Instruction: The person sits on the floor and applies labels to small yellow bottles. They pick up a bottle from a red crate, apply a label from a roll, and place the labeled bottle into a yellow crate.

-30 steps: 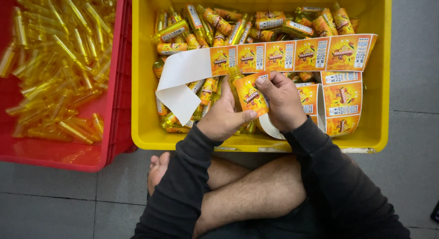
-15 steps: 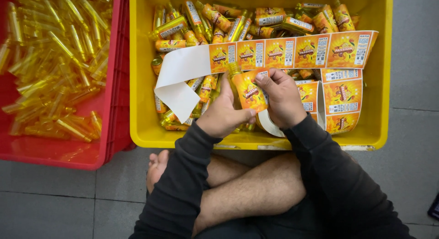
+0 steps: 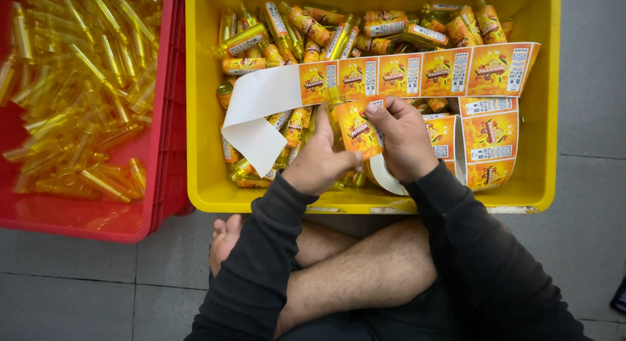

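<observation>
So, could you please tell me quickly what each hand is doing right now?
Left hand: closed, holding a small yellow bottle.
Right hand: closed, pinching an orange label against that bottle.

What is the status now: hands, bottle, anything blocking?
Left hand and right hand: both grip one bottle, pressing an orange label on it. Held over yellow crate. Label strip hangs just behind; nothing blocking.
</observation>
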